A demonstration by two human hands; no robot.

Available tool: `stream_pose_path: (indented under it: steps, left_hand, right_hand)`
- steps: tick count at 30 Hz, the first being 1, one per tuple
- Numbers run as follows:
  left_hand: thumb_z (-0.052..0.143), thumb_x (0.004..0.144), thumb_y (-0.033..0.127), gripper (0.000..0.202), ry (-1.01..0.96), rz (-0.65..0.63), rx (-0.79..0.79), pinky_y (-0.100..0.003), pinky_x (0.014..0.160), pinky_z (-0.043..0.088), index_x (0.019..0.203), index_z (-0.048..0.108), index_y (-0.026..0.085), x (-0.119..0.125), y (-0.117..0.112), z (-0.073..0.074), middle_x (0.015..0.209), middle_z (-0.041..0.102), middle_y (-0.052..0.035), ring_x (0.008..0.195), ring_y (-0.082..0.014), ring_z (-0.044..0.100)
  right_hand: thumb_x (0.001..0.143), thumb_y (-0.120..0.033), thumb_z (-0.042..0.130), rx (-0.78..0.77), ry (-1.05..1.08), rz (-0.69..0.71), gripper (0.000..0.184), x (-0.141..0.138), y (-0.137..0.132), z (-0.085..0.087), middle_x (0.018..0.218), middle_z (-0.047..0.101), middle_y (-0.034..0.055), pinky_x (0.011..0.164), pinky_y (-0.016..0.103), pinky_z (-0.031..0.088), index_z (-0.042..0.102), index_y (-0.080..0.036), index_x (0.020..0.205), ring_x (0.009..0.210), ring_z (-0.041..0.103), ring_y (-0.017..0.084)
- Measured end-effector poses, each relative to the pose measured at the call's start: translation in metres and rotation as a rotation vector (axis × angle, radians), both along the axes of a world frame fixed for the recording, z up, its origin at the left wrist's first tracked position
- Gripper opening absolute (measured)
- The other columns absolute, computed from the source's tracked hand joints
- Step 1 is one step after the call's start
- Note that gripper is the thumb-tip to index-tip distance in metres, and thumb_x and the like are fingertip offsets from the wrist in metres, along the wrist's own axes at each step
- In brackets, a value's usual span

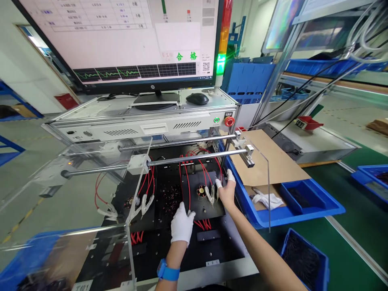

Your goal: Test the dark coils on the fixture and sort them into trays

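My left hand [182, 226], in a white glove, lies at the left edge of a black plate [197, 206], its thumb apart from the fingers. At the plate's right edge is my right hand [226, 193], with white covers on the fingertips and its thumb and forefinger spread. Whether either hand presses on the plate, I cannot tell. On the plate sits a small copper-wound ring [201, 191], beside white clips [209, 195] on red wires [188, 182]. Another white clip is close to my right thumb. Left of the plate lies a heap of small copper-coloured parts [172, 198].
A clear plastic cover [139, 190] and metal rails [197, 157] span the bench. A monitor [121, 40] stands behind, with a red stop button [229, 121] below. To the right are a blue tray [327, 208] with cardboard [266, 161] and a blue bin [324, 266].
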State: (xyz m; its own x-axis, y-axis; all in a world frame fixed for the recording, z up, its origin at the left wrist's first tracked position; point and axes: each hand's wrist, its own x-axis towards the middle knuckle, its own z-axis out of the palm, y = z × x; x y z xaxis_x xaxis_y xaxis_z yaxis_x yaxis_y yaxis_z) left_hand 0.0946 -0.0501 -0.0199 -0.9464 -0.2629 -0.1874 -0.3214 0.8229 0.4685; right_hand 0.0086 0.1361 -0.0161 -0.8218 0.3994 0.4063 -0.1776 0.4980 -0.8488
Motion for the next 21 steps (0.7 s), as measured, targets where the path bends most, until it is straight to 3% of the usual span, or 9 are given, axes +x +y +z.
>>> stream_pose_path:
  steps: [1, 4, 5, 7, 10, 12, 16, 21]
  left_hand:
    - [0.051, 0.078, 0.030, 0.052, -0.033, 0.006, 0.032, -0.043, 0.081, 0.044, 0.126, 0.040, 0.012, -0.001, -0.001, 0.002, 0.111, 0.057, -0.0188, 0.096, -0.0314, 0.056]
    - [0.051, 0.078, 0.025, 0.047, 0.046, 0.063, 0.206, -0.043, 0.088, 0.041, 0.124, 0.043, 0.015, -0.005, -0.006, 0.004, 0.111, 0.057, -0.0183, 0.102, -0.0300, 0.055]
    - [0.054, 0.077, 0.025, 0.049, 0.109, 0.098, 0.336, -0.042, 0.090, 0.040, 0.123, 0.043, 0.016, -0.007, -0.007, 0.004, 0.111, 0.057, -0.0172, 0.103, -0.0286, 0.054]
    - [0.058, 0.074, 0.023, 0.052, 0.252, 0.187, 0.693, -0.039, 0.092, 0.041, 0.123, 0.042, 0.018, -0.014, -0.009, 0.004, 0.111, 0.057, -0.0139, 0.104, -0.0241, 0.054]
    - [0.060, 0.073, 0.022, 0.046, 0.379, 0.346, 1.193, -0.035, 0.084, 0.048, 0.116, 0.043, 0.019, -0.029, -0.007, 0.005, 0.104, 0.058, -0.0097, 0.090, -0.0186, 0.060]
    - [0.062, 0.072, 0.021, 0.040, 0.415, 0.444, 1.351, -0.034, 0.076, 0.052, 0.109, 0.046, 0.018, -0.039, -0.004, 0.004, 0.097, 0.057, -0.0071, 0.078, -0.0155, 0.061]
    - [0.064, 0.070, 0.017, 0.036, 0.454, 0.571, 1.418, -0.031, 0.070, 0.054, 0.103, 0.048, 0.018, -0.049, 0.001, 0.003, 0.092, 0.056, -0.0044, 0.070, -0.0128, 0.061]
    - [0.061, 0.075, 0.019, 0.034, 0.430, 0.569, 1.409, -0.033, 0.074, 0.054, 0.106, 0.046, 0.018, -0.049, 0.002, 0.003, 0.098, 0.055, -0.0063, 0.075, -0.0139, 0.062]
  right_hand:
    - [0.077, -0.025, 0.052, 0.144, 0.064, 0.111, 0.050, 0.005, -0.003, 0.007, 0.125, 0.047, 0.0138, 0.100, 0.044, 0.032, 0.045, -0.015, 0.125, 0.118, 0.040, 0.024]
    - [0.076, -0.010, 0.047, 0.562, 0.156, 0.614, 0.035, 0.018, -0.014, 0.026, 0.124, 0.051, 0.0047, 0.102, 0.043, 0.030, 0.062, -0.025, 0.104, 0.122, 0.036, 0.021]
    - [0.073, -0.008, 0.049, 0.682, 0.158, 0.748, 0.032, 0.020, -0.017, 0.030, 0.126, 0.050, 0.0030, 0.103, 0.044, 0.027, 0.066, -0.025, 0.094, 0.125, 0.032, 0.022]
    - [0.067, -0.006, 0.053, 0.866, 0.144, 0.889, 0.023, 0.021, -0.022, 0.034, 0.134, 0.041, 0.0020, 0.106, 0.048, 0.020, 0.069, -0.021, 0.075, 0.131, 0.020, 0.026]
    - [0.062, -0.006, 0.056, 1.002, 0.109, 0.933, 0.015, 0.017, -0.026, 0.032, 0.140, 0.033, 0.0014, 0.108, 0.049, 0.014, 0.066, -0.017, 0.061, 0.133, 0.013, 0.028]
    - [0.062, -0.007, 0.056, 1.030, 0.096, 0.936, 0.015, 0.014, -0.028, 0.029, 0.139, 0.034, 0.0002, 0.108, 0.048, 0.013, 0.065, -0.018, 0.060, 0.133, 0.013, 0.027]
    - [0.064, -0.008, 0.056, 1.041, 0.093, 0.968, 0.015, 0.011, -0.033, 0.028, 0.134, 0.042, 0.0008, 0.108, 0.049, 0.010, 0.066, -0.019, 0.061, 0.133, 0.015, 0.026]
    - [0.066, -0.009, 0.055, 1.030, 0.089, 0.970, 0.015, 0.012, -0.037, 0.030, 0.130, 0.047, 0.0031, 0.108, 0.049, 0.012, 0.067, -0.018, 0.063, 0.131, 0.019, 0.026]
